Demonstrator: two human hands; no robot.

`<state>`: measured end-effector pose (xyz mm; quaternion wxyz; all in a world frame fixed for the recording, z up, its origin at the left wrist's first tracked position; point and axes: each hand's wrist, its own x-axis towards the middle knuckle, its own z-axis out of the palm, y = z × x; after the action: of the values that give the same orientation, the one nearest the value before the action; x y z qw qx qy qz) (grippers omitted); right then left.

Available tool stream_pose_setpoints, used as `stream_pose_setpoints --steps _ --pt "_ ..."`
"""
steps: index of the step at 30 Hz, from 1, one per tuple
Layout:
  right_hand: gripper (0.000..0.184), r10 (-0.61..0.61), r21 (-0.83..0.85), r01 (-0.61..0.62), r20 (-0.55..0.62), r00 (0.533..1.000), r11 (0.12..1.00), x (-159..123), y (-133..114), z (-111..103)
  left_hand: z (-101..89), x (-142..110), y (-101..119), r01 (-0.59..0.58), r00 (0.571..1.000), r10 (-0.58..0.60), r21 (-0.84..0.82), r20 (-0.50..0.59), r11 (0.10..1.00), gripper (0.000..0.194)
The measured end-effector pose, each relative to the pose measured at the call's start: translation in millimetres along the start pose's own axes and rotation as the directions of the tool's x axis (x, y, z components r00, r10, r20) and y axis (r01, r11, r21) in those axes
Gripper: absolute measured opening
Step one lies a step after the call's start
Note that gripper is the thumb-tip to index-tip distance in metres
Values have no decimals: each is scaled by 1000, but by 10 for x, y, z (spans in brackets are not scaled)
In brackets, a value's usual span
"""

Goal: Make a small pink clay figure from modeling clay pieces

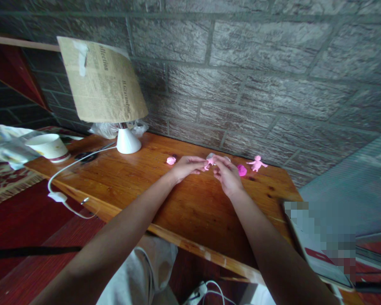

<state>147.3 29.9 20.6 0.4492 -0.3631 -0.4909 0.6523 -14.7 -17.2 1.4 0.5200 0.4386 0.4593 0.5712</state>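
Observation:
Between my two hands is a small pink clay figure (209, 162), with thin parts that look like limbs. My left hand (188, 167) pinches it from the left, and the fingers of my right hand (227, 173) close on its right side. A finished-looking pink clay figure (257, 163) with a round head and spread arms stands to the right of my right hand. Closer to that hand lies a bright magenta lump of clay (241, 170). Left of my left hand rests a pale pink lump of clay (171, 160). Something whitish behind my fingers is partly hidden.
A lamp (128, 142) with a newsprint shade stands at the back left, its white cord (79, 157) hanging over the table edge. Beside it are a paper cup (51, 148) and dark scissors (88, 157). A brick wall (190, 84) backs the wooden table (190, 207).

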Motion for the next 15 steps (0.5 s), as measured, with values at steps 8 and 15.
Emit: stream_pose_setpoints --steps 8,15 --pt "36 17 19 -17 -8 1000 1000 15 14 5 -8 11 -22 -5 1000 5 -14 -6 1000 32" --pt "32 -21 19 21 -15 1000 1000 22 11 -6 -4 9 -15 7 1000 -7 -4 -7 1000 30"
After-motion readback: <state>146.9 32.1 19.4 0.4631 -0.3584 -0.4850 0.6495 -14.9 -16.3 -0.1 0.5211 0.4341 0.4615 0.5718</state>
